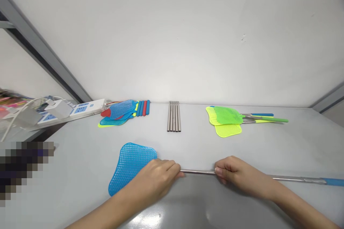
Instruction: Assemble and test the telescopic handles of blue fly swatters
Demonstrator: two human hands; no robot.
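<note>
A fly swatter with a blue mesh head (133, 166) lies across the front of the table, its metal telescopic rod (197, 172) drawn out long toward a blue handle (333, 181) at the right edge. My left hand (162, 173) is closed around the rod close to the mesh head and covers the joint there. Farther right, my right hand (231, 171) pinches the same rod between thumb and fingers. A stretch of bare rod shows between the two hands, and more of it runs on past my right wrist.
Several metal rods (174, 116) lie side by side at the back middle. Loose swatter heads (122, 111) and coloured handles (143, 108) sit at back left, beside a white power strip (83, 109). Several green and yellow swatters (227, 116) are stacked at back right, before the wall.
</note>
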